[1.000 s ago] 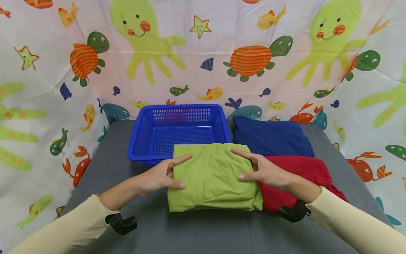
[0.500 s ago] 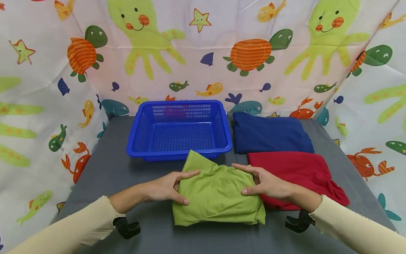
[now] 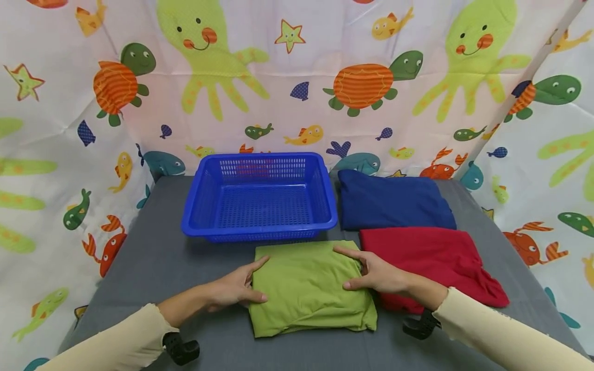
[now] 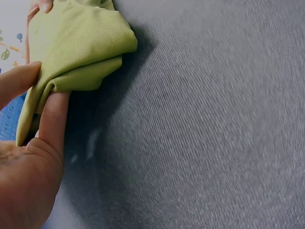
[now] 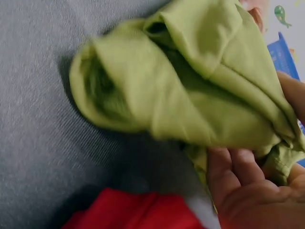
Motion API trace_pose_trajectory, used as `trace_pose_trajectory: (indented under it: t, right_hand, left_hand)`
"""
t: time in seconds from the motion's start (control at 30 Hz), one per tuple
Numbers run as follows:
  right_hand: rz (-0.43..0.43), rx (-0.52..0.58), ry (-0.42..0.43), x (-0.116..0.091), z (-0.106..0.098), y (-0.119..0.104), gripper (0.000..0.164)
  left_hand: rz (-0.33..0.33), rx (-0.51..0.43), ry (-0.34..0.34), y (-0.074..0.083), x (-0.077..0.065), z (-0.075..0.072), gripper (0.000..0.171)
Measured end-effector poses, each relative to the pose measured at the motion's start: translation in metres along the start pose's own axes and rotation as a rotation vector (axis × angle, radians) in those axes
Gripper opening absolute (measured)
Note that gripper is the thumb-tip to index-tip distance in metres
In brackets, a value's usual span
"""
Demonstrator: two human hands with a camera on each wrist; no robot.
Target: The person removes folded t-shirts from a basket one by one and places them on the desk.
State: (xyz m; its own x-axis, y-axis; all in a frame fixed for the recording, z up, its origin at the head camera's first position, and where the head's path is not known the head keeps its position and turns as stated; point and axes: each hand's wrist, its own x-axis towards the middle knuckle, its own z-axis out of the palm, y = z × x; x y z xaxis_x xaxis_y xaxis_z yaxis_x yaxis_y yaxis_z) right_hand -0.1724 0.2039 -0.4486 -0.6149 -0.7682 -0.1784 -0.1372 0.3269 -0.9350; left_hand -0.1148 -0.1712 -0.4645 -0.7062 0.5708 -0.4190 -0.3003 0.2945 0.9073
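Note:
Both hands hold a folded lime-green cloth (image 3: 306, 288) in front of the basket, close over the grey table. At its left side, my left hand (image 3: 234, 287) grips the edge with the thumb on top; the left wrist view shows a finger (image 4: 55, 117) tucked underneath. My right hand (image 3: 378, 273) holds the opposite side, thumb on top. Fingers (image 5: 245, 164) of that hand reach under the cloth in the right wrist view, where its layers hang in loose folds with a rounded, tube-like opening.
Behind the cloth stands a blue plastic basket (image 3: 260, 230) with slotted walls. A folded navy cloth (image 3: 396, 202) lies right of it, and a folded red cloth (image 3: 431, 265) lies nearer, beside my right hand. Sea-animal-print curtains (image 3: 297, 111) enclose the grey table (image 3: 223, 340) at back and sides.
Both hands have brought the green cloth down and toward me, away from the basket's front rim it overlapped. Its far left corner, peaked half a second ago, now lies flatter.

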Motion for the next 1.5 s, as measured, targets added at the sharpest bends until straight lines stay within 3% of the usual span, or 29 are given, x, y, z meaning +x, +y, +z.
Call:
trace_pose_trajectory:
  t: [0.13,0.27,0.47,0.67,1.03,1.3,1.5]
  right_hand:
    - [0.076,-0.031,-0.011,-0.003,0.000,0.005,0.085]
    - [0.098,0.016,-0.017,-0.004,0.001,0.005,0.086]
    - [0.115,0.040,-0.014,0.000,0.003,0.005,0.088]
    - [0.116,0.035,-0.012,0.000,0.006,0.011,0.090]
    - [0.088,0.036,-0.041,0.003,-0.001,0.012,0.089]
    - [0.208,0.183,-0.106,0.001,-0.014,0.007,0.085]
    - [0.261,0.141,-0.104,-0.005,-0.019,0.001,0.075]
  left_hand:
    - [0.001,-0.022,0.017,-0.003,0.002,0.003,0.106]
    - [0.008,-0.039,0.033,-0.001,0.005,0.004,0.108]
    - [0.023,0.032,0.079,0.001,0.007,0.001,0.108]
    - [0.025,0.052,0.079,-0.003,0.007,0.000,0.108]
    - [0.041,-0.017,0.037,-0.005,0.006,-0.006,0.108]
    - [0.066,-0.028,0.036,-0.004,0.004,-0.007,0.106]
    - [0.059,-0.023,0.050,-0.004,0.001,-0.008,0.102]
